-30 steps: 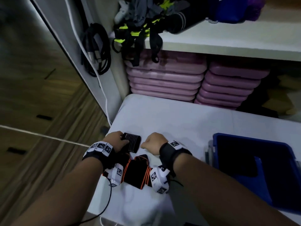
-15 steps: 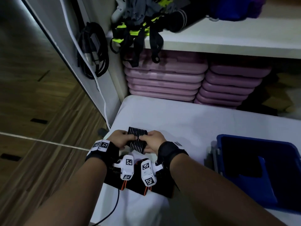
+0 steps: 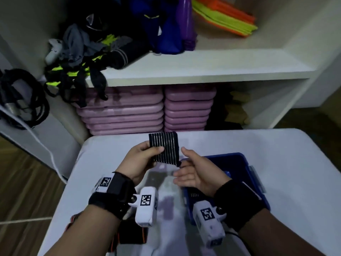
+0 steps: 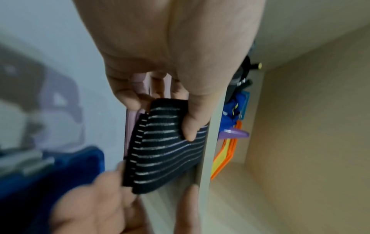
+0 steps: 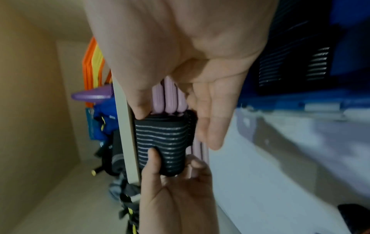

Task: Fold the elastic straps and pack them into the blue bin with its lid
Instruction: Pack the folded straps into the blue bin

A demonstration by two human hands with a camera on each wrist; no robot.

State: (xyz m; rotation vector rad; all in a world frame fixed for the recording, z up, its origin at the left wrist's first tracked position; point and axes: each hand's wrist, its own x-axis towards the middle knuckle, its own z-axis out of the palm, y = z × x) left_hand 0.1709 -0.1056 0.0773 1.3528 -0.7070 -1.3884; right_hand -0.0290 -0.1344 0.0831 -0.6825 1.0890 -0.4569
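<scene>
1. The left hand [image 3: 140, 161] pinches one folded elastic strap [image 3: 164, 148], black with pale stripes, between thumb and fingers and holds it in the air above the white table [image 3: 276, 172], near the blue bin [image 3: 239, 163].
2. The right hand [image 3: 195, 172] is beside the strap with relaxed, almost straight fingers. Its fingertips are at the strap's edge, but it grips nothing.
3. This strap looks already folded into a short flat packet, so I judge its folding is finished or nearly so.
4. The right wrist view shows striped black fabric [image 5: 318, 63] inside the bin, so it seems at least one strap is packed already.
5. What is left: to put this strap into the bin and to close it. I cannot see the lid clearly.
6. A black and orange thing [image 3: 132, 233] lies on the table under the left wrist. I cannot tell if it is another strap.
</scene>
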